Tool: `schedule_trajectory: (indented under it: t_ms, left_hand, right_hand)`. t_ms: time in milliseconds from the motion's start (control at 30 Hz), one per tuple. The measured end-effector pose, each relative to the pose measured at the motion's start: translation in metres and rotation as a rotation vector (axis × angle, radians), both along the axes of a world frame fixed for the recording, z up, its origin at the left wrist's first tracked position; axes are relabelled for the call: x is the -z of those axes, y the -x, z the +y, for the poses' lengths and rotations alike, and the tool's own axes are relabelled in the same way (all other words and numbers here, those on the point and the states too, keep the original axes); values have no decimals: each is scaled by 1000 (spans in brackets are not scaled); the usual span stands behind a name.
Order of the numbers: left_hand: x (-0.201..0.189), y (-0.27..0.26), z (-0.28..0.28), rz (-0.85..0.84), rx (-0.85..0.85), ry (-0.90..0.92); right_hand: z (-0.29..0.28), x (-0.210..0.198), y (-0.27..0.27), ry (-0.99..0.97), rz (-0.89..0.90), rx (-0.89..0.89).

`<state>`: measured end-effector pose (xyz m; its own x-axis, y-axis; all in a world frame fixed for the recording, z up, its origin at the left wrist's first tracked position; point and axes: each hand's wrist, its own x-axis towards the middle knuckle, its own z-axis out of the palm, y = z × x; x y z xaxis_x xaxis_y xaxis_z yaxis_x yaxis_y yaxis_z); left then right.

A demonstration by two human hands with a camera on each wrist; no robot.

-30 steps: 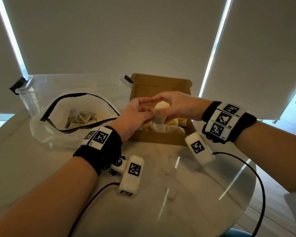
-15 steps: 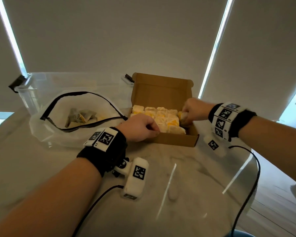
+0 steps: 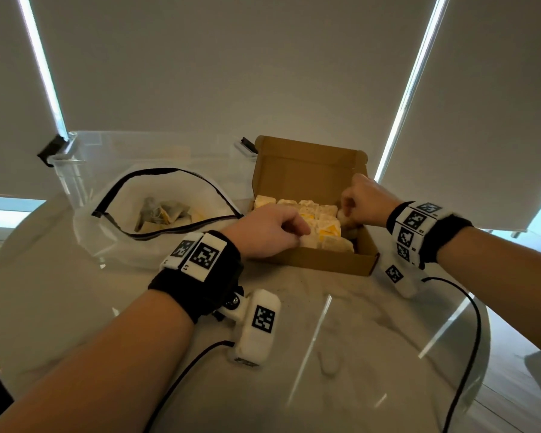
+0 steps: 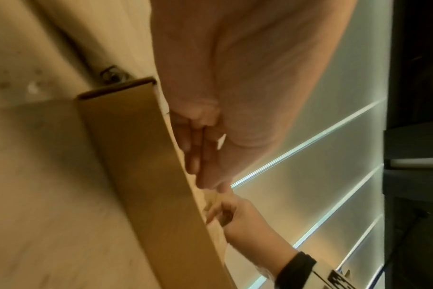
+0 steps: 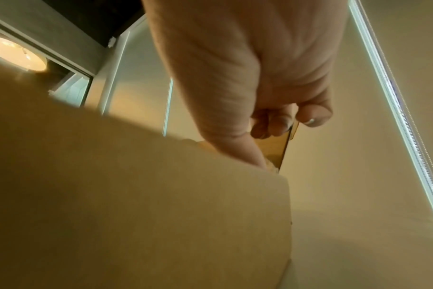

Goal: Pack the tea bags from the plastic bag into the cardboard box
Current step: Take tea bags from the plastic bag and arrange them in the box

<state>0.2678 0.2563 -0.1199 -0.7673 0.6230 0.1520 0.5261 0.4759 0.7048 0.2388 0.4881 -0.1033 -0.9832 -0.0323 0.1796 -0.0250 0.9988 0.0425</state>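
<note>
The open cardboard box (image 3: 325,265) stands mid-table with its lid up, packed with rows of yellow-and-white tea bags (image 3: 324,226). My right hand (image 3: 349,210) is at the box's right end, fingers curled on a pale tea bag (image 3: 344,216). In the right wrist view one finger (image 5: 247,154) pokes down inside the box wall (image 5: 161,195). My left hand (image 3: 297,235) has curled fingers, tips on the near-left row. Its fingers (image 4: 193,152) lie along the box edge (image 4: 146,176). The clear plastic bag (image 3: 113,245) lies open at left with several tea bags (image 3: 160,212).
A clear plastic bin (image 3: 75,170) stands behind the bag, against the window blinds. The round marble table (image 3: 341,354) ends close on the right. Black cables (image 3: 469,354) trail from both wrists across its near part.
A second ago both hands held one tea bag above the box. The right hand has carried it down to the box's right end; the left has dropped to the near-left corner.
</note>
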Motion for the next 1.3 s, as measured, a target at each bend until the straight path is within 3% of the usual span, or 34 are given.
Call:
schedule_trajectory:
  t_ms: [67, 167, 300, 367, 467, 600, 667, 867, 1133, 1300]
  left_hand:
    - [-16, -4, -8, 55, 27, -79]
    - [-47, -8, -39, 288, -32, -176]
    - [-68, -8, -107, 449, -367, -448]
    - [-57, -6, -137, 444, -587, -375]
    - [-30, 5, -163, 394, -762, -67]
    - [-13, 11, -163, 100, -768, 391]
    - [-7, 9, -155, 71, -735, 508]
    - [5, 10, -149, 83, -742, 509]
    - [8, 11, -150, 56, -765, 512]
    - [8, 12, -150, 35, -779, 486]
  right_hand:
    - [1, -5, -1, -37, -50, -9]
    - [-4, -17, -6, -35, -52, -76]
    - [-37, -35, -20, 46, 84, -199]
    - [-68, -39, -29, 105, 112, -282]
    - [-124, -39, -39, 185, 111, -482]
    - [-194, -32, -37, 328, 75, -687]
    - [-219, -26, -26, 338, 2, -687]
    - [-259, -3, 14, -14, -337, -466]
    - [-278, 9, 46, -252, -362, -407]
    - [-277, 4, 44, -139, -340, -418]
